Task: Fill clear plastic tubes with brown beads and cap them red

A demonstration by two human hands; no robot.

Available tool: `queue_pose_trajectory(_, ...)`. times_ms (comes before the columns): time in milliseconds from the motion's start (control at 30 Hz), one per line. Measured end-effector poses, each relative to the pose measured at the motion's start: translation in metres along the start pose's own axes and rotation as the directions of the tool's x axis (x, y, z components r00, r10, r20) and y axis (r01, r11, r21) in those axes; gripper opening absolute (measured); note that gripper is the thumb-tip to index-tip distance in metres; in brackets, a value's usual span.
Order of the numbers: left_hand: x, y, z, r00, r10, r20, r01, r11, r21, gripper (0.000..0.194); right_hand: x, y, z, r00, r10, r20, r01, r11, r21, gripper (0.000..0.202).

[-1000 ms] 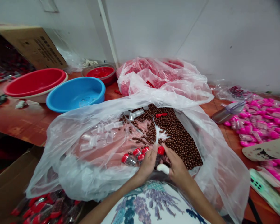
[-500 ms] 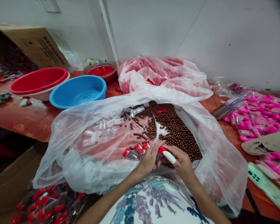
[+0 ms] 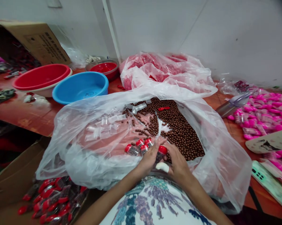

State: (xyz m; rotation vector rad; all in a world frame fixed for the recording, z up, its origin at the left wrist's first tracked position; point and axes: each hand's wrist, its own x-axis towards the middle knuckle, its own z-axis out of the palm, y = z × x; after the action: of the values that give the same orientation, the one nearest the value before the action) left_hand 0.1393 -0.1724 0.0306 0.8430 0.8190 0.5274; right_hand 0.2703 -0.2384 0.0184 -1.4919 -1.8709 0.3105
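Note:
Both hands are closed around a small clear bottle with a red cap (image 3: 162, 150), held upright over the near side of an open plastic bag (image 3: 103, 175). My left hand (image 3: 150, 157) grips its left side. My right hand (image 3: 178, 159), its thumb covered by a white finger cot (image 3: 162, 167), wraps the right side. Parts of the bottle are hidden by the fingers. Just left lie several filled red-capped bottles (image 3: 133, 150). Small round brown balls (image 3: 183, 128) spread over the bag, with a red scoop-like piece (image 3: 163, 108) on them. Clear empty tubes (image 3: 103, 129) lie at the left.
A blue basin (image 3: 82, 87) and red basin (image 3: 41, 78) stand at the back left. Behind is a bag of red pieces (image 3: 164, 72). Pink packs (image 3: 267, 112), a tumbler (image 3: 232, 104) and a phone (image 3: 269, 184) lie right. A carton (image 3: 11, 175) holds red-capped bottles below left.
My right thumb has moved from the red cap down to the bottle's lower side, and its fingers have straightened along the cap. The bottle stands more upright. The view has shifted slightly.

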Motion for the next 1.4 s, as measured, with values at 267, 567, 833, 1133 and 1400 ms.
queue_pose_trajectory(267,-0.002,-0.009,0.006,0.988,-0.149,-0.034,0.139,0.967,-0.213,0.055,0.001,0.001,0.005,1.0,-0.027,0.011,0.028,0.993,-0.113,0.066)
queue_pose_trajectory(567,-0.009,-0.019,0.0,0.997,-0.065,0.051,0.079,0.935,-0.346,0.036,-0.002,0.002,0.012,0.991,-0.133,0.028,0.136,0.986,-0.092,0.063)
queue_pose_trajectory(833,-0.028,0.005,-0.04,0.998,0.048,-0.044,-0.059,0.949,-0.309,0.068,0.003,0.017,0.017,0.985,0.043,0.169,-0.062,0.992,0.107,0.07)
queue_pose_trajectory(1133,-0.054,0.005,-0.077,0.918,0.324,-0.229,-0.278,0.937,0.211,0.085,0.033,0.01,0.047,0.971,0.032,0.239,-0.013,0.997,-0.08,0.053)
queue_pose_trajectory(1400,-0.056,-0.003,-0.097,0.838,0.342,-0.426,-0.172,0.905,0.389,0.077,0.048,0.003,0.068,0.951,0.137,0.278,-0.109,0.988,-0.112,0.069)
